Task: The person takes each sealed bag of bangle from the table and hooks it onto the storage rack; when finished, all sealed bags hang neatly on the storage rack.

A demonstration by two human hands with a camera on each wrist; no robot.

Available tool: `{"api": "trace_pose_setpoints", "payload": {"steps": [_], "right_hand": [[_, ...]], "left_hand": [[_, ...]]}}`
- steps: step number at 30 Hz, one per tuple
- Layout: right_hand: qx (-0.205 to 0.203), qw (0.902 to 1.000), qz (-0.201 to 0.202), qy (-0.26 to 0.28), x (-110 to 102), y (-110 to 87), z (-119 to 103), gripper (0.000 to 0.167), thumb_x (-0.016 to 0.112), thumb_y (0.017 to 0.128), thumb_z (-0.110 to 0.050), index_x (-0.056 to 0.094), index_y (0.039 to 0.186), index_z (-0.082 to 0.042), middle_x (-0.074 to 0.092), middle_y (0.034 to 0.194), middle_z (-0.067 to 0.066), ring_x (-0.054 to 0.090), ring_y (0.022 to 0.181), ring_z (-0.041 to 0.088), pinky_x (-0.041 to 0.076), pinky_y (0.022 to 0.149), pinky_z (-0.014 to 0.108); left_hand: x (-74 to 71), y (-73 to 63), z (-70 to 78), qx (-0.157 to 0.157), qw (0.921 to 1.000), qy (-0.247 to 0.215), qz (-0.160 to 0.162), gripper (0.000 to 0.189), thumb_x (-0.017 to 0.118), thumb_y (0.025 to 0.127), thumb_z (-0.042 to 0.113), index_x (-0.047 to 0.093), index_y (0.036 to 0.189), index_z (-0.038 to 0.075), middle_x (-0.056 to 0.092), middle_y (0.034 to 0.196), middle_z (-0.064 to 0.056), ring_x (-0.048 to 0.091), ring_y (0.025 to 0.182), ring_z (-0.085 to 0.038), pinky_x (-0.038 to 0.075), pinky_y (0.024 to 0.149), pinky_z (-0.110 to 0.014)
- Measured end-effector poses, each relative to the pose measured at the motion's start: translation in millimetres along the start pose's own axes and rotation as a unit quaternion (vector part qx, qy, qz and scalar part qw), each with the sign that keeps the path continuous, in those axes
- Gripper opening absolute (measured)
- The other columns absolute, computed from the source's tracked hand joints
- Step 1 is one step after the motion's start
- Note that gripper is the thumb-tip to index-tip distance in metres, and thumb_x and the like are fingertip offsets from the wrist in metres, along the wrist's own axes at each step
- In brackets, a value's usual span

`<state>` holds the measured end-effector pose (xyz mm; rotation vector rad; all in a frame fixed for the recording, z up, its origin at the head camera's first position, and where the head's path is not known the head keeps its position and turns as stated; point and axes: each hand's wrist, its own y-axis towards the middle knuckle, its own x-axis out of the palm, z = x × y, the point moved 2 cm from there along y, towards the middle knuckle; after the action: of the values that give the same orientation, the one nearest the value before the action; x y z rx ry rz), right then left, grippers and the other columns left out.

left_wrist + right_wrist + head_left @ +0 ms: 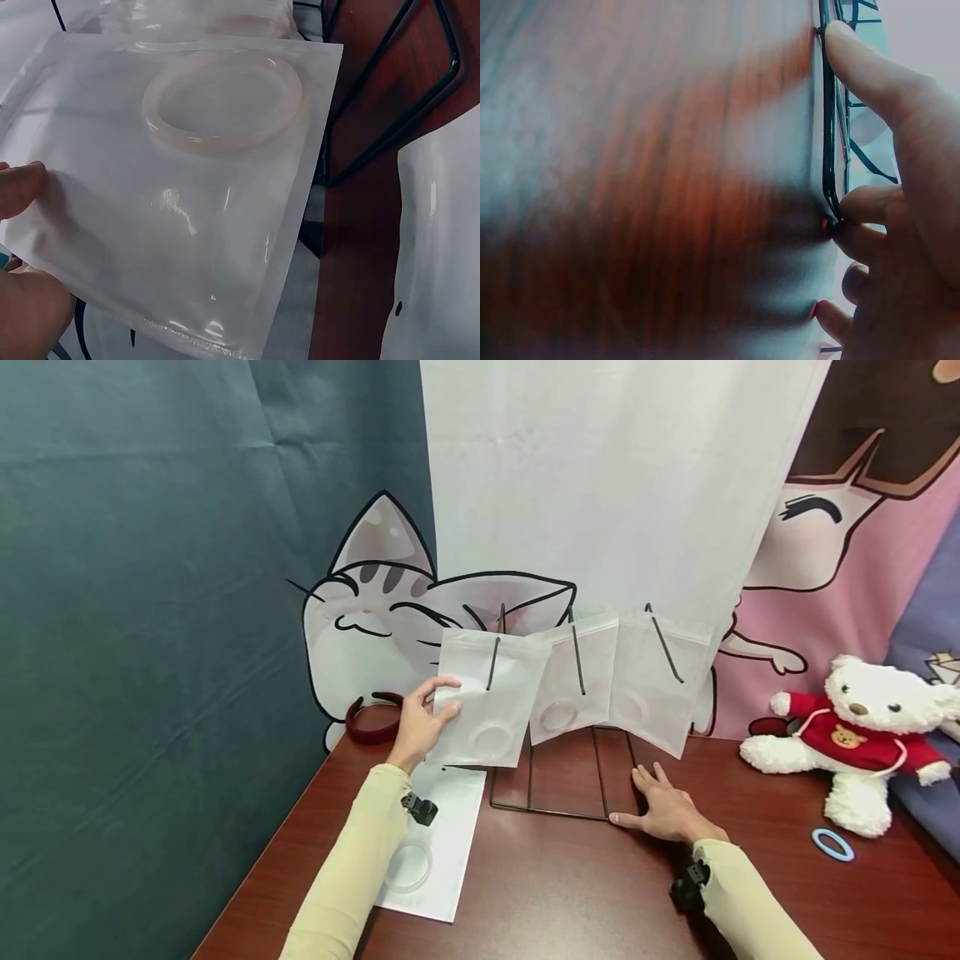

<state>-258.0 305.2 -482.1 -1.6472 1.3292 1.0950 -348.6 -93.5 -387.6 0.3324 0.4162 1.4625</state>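
We are seeing the left hand pinching the near edge of the leftmost bag, thumb on one face, at the left side of the wire rack — how its remaining fingers are sitting we can't tell. That bag, whitish and see-through, is hanging from the rack's leftmost prong by a spot near its top, with a pale ring showing inside, low in the bag. The middle bag and the rightmost bag are hanging side by side on the rack's other prongs, each with a round shape showing. The right hand is resting at the rack's front right corner, fingers spread, thumb touching the base wire and an index tip touching near the bend. A flat bag is lying on the brown table, front left of the rack, round shape inside too. A dark red headband is sitting left of the rack, a white plush bear in a red top is leaning well right of it — plus a light blue loop lying right of the rack, nearer us than the bear. A printed curtain is hanging behind the rack.
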Motion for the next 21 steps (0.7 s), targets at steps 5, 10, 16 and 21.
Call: {"api": "trace_pose_setpoints", "payload": {"steps": [5, 10, 16, 21], "right_hand": [[-0.001, 1.0000, 0.000, -0.002, -0.4, 0.1, -0.4, 0.108, 0.081, 0.087, -0.056, 0.038, 0.155, 0.016, 0.032, 0.164, 0.038, 0.018, 0.154, 0.061, 0.032, 0.107, 0.081], [-0.001, 1.0000, 0.001, -0.003, 0.7, 0.6, 0.1, 0.108, 0.081, 0.087, -0.056, 0.038, 0.155, 0.016, 0.032, 0.164, 0.038, 0.018, 0.154, 0.061, 0.032, 0.107, 0.081], [0.000, 1.0000, 0.001, -0.003, 1.4, 0.4, 1.3, 0.108, 0.081, 0.087, -0.056, 0.037, 0.155, 0.016, 0.031, 0.164, 0.038, 0.018, 0.154, 0.061, 0.032, 0.107, 0.082], [-0.001, 1.0000, 0.003, -0.003, 1.8, 0.5, 1.6, 0.108, 0.080, 0.087, -0.056, 0.037, 0.155, 0.016, 0.031, 0.164, 0.038, 0.018, 0.154, 0.061, 0.032, 0.106, 0.082]], "left_hand": [[5.2, 9.9, -3.3, -0.007, 0.9999, -0.003, 0.008, 0.035, 0.068, 0.091, -0.013, 0.070, 0.124, -0.002, 0.066, 0.129, -0.019, 0.062, 0.089, -0.010, 0.052, 0.075, -0.018], [10.6, 17.3, -4.5, -0.012, 0.9996, -0.011, 0.022, 0.035, 0.068, 0.090, -0.014, 0.070, 0.123, -0.003, 0.065, 0.126, -0.019, 0.063, 0.086, -0.008, 0.052, 0.073, -0.019], [17.1, 25.8, -9.5, -0.021, 0.9989, -0.029, 0.031, 0.035, 0.066, 0.089, -0.014, 0.069, 0.123, -0.005, 0.063, 0.127, -0.018, 0.063, 0.084, -0.009, 0.053, 0.071, -0.020], [18.7, 29.1, -13.9, -0.020, 0.9991, -0.017, 0.033, 0.034, 0.067, 0.091, -0.013, 0.070, 0.123, -0.003, 0.063, 0.128, -0.019, 0.063, 0.084, -0.009, 0.053, 0.071, -0.021]]}}
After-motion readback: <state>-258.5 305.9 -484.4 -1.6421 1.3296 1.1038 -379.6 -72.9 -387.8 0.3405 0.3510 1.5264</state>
